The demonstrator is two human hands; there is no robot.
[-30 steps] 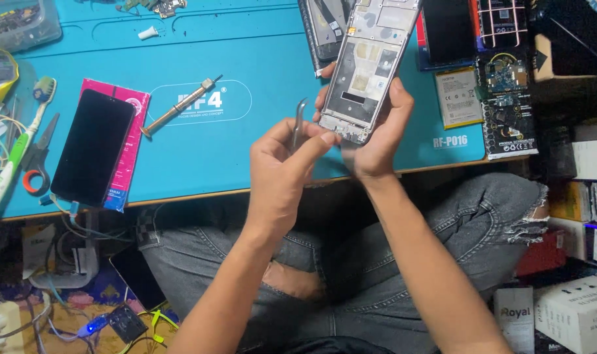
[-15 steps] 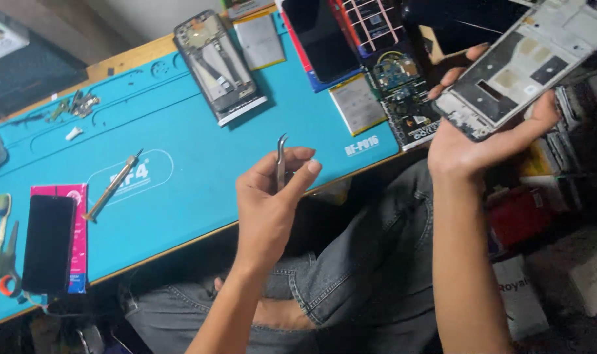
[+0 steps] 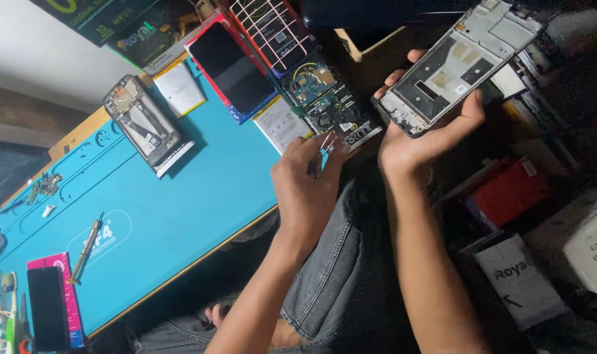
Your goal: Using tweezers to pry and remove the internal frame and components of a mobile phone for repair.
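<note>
Landmark: blue repair mat (image 3: 180,196) on the surface.

R hand (image 3: 426,134) off the mat's right edge, held up, fingers wrapped round an opened phone frame (image 3: 459,62), inner side facing up, bare metal plate w/ cutouts showing. L hand (image 3: 305,183) at the mat's near-right corner, fingers pinched shut on metal tweezers (image 3: 326,145), tips pointing up toward the circuit board (image 3: 324,101) lying just past that corner.

On the mat: second stripped frame (image 3: 141,124) toward far left, screwdriver (image 3: 85,248) near-left, small screw pile (image 3: 42,185) at the left edge.

Step, as judged: mid-teardown/inspection of the frame; tweezers apart from it, not working. Next move prob. needs frame and tweezer tips brought together, frame held steady, fine tip placement.
</note>
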